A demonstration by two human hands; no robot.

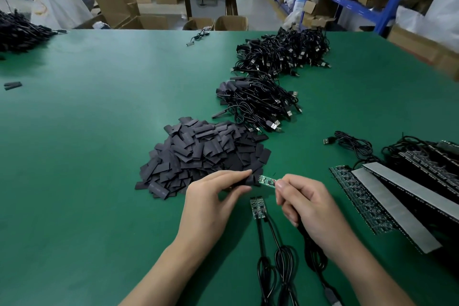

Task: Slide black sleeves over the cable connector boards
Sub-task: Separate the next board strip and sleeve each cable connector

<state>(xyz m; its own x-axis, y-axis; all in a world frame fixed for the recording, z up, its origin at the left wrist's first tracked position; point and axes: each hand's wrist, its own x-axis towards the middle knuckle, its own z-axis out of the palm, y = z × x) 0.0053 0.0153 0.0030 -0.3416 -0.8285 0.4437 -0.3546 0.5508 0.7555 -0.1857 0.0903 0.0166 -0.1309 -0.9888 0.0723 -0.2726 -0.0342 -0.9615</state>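
My left hand (pixel 216 196) pinches a black sleeve (pixel 248 179) between thumb and fingers, its mouth facing right. My right hand (pixel 305 204) pinches the near end of a small green connector board (pixel 267 180), whose tip touches the sleeve's opening. The board's black cable (pixel 314 253) runs down under my right palm. Two more bare boards (pixel 258 207) lie side by side on the green table (pixel 99 156) just below my hands, their cables (pixel 273 263) coiled towards me. A big heap of loose black sleeves (pixel 201 156) lies just beyond my left hand.
Two piles of black USB cables (pixel 260 104) (pixel 283 52) stretch away at centre right. Strips of boards with grey backing (pixel 397 196) and more cables lie at the right. Another dark pile (pixel 17 32) sits far left, and two stray sleeves (pixel 12 85) lie near the left edge.
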